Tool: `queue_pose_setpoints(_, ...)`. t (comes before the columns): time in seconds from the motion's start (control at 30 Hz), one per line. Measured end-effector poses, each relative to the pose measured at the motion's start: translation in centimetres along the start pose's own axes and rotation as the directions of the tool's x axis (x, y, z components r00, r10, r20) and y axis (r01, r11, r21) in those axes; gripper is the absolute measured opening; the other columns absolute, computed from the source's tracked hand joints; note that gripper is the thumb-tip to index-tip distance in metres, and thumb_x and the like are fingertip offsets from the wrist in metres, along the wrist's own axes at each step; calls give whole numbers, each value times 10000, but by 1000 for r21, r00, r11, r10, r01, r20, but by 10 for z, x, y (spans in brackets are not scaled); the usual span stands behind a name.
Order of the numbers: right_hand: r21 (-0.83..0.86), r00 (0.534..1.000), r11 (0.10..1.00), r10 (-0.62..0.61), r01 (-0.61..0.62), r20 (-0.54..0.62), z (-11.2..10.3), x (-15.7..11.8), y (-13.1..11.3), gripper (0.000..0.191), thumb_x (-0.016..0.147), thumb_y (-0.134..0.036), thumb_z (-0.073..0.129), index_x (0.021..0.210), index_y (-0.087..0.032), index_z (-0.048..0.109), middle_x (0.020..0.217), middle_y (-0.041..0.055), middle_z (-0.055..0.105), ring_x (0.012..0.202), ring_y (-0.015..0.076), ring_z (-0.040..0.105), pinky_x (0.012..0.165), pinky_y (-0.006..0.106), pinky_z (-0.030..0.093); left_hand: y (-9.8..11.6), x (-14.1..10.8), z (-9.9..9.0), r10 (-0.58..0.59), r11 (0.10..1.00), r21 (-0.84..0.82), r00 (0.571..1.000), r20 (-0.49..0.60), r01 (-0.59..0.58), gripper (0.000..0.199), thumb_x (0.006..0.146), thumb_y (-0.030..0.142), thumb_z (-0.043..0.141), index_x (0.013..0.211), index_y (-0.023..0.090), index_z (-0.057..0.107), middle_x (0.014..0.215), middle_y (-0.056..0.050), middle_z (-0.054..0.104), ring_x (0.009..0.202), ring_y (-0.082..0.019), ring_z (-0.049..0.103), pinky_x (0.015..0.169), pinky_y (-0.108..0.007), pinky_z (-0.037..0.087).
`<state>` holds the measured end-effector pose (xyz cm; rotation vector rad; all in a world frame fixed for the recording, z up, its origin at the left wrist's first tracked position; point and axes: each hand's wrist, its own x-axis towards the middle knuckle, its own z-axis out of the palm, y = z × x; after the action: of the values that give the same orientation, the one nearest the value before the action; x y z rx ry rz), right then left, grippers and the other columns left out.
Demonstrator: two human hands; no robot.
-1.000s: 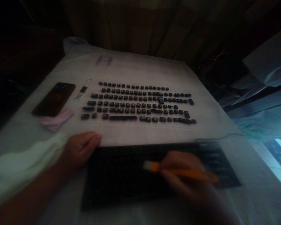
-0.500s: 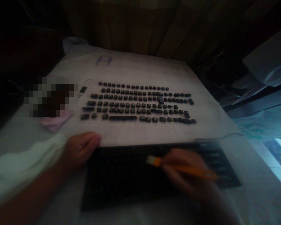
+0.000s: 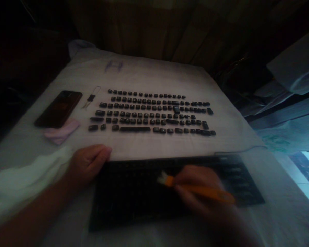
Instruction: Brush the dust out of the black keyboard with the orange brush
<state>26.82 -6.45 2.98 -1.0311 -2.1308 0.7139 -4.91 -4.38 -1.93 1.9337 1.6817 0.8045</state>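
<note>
A black keyboard base (image 3: pixel 134 195) without its keycaps lies in front of me. My right hand (image 3: pixel 198 188) grips a brush with an orange handle (image 3: pixel 208 193), and its pale bristles (image 3: pixel 162 179) touch or hover just over the middle of the base; blur hides which. At the base's upper left corner rests my left hand (image 3: pixel 89 163), closed, its thumb against the curled fingers; whether anything is inside cannot be seen. Beyond the base, loose black keycaps (image 3: pixel 140 114) lie in several rows, with the long space bar (image 3: pixel 135 129) in the nearest row.
A dark phone (image 3: pixel 59 109) lies on the left, partly over a pink cloth (image 3: pixel 61 132). Beside it is a small tool with a wire loop (image 3: pixel 91 98). White fabric (image 3: pixel 28 171) lies near my left forearm. A cable (image 3: pixel 242 150) runs right from the base.
The brush in my right hand has shifted slightly left and down over the keyboard base, and its bristles look more splayed. My left hand has stayed in place.
</note>
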Motion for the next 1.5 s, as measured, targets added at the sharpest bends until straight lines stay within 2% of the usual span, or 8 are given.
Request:
queue_pose_setpoints(0.1,18,1000,1000,-23,23,-9,0,0,0,149,834,-103,559,774,-209,645,633,-23,695,517,115,635,537,218,502,-3,-1,1,-13,1000,13,1000,15,12,446,917,448,414,548,207,484,493,33,462,468,-118,467,496,-245,380)
queue_pose_setpoints(0.27,25,1000,999,-25,25,-12,0,-2,-2,152,836,-103,556,797,-224,640,660,-21,710,550,130,664,559,230,524,-2,0,0,56,998,-21,998,-20,-57,422,927,385,444,547,204,486,485,47,445,445,-103,455,484,-234,371)
queue_pose_setpoints(0.5,32,999,999,-23,25,-47,-1,-4,-3,161,836,-98,557,804,-229,644,637,-23,699,530,137,658,539,243,519,-5,-1,0,69,997,-22,997,-25,-69,403,929,360,455,560,204,502,495,44,469,452,-106,471,488,-239,375)
queue_pose_setpoints(0.77,-30,998,998,-52,51,-43,-6,1,3,133,822,-100,582,776,-202,653,603,-21,680,471,111,618,463,211,459,10,3,-5,24,1000,-17,1000,2,-24,380,898,341,450,544,208,494,479,40,459,444,-113,469,476,-244,378)
queue_pose_setpoints(0.9,-40,999,998,-48,47,-18,-5,2,5,132,831,-114,576,763,-193,656,600,-17,677,462,103,604,451,203,444,10,3,-5,27,1000,-14,1000,-1,-28,380,900,336,449,544,208,489,483,44,454,446,-109,465,476,-240,379)
queue_pose_setpoints(1.13,11,1000,1000,-25,25,-11,-1,-2,4,136,834,-108,570,783,-200,656,628,-17,690,522,116,641,520,217,485,4,2,-1,94,995,-32,995,-27,-95,384,910,321,458,546,201,492,473,44,453,433,-97,458,465,-229,368)
queue_pose_setpoints(1.23,27,999,999,-32,32,-14,0,-2,3,138,833,-101,570,792,-204,652,648,-21,704,543,114,652,558,217,506,7,3,-1,79,997,-22,997,-19,-79,388,910,316,451,541,203,483,475,40,449,433,-98,453,463,-233,367)
queue_pose_setpoints(1.5,42,1000,999,18,-18,0,-1,-2,-2,164,826,-99,546,776,-220,646,637,-23,699,543,129,660,544,238,511,10,4,-3,43,999,-30,999,-6,-43,389,898,339,443,534,208,485,467,37,449,433,-102,450,462,-238,374)
